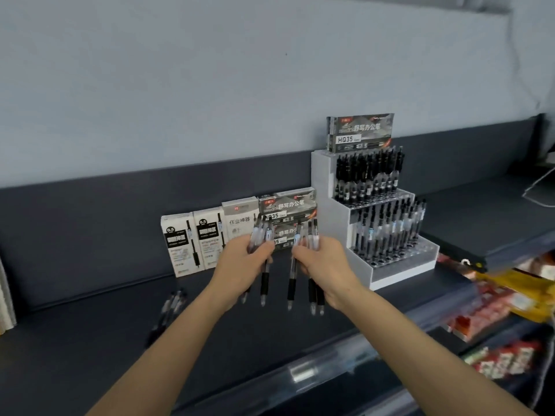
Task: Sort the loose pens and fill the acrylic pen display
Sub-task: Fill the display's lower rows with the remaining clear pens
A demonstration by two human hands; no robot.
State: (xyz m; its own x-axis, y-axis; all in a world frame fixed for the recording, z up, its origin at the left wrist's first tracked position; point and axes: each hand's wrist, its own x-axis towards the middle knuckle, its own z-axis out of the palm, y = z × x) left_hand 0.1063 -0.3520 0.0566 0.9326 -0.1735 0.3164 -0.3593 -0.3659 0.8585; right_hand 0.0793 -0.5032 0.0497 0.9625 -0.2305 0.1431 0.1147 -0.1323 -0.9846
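My left hand [243,261] is curled round a bunch of pens [265,283], tips down. My right hand [326,265], just beside it at 3 o'clock, grips a second bunch [312,291] the same way. The display [327,181] stands on the shelf [90,340] at 2 o'clock from my hands, with pens upright in its top two tiers. Loose pens [171,307] lie at 8 o'clock. Boxes [192,241] line the back at 11 o'clock.

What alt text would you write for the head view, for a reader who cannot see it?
The left hand and the right hand each grip a bunch of pens above a dark shelf. Right of them stands a stepped acrylic pen display, its front step unfilled.
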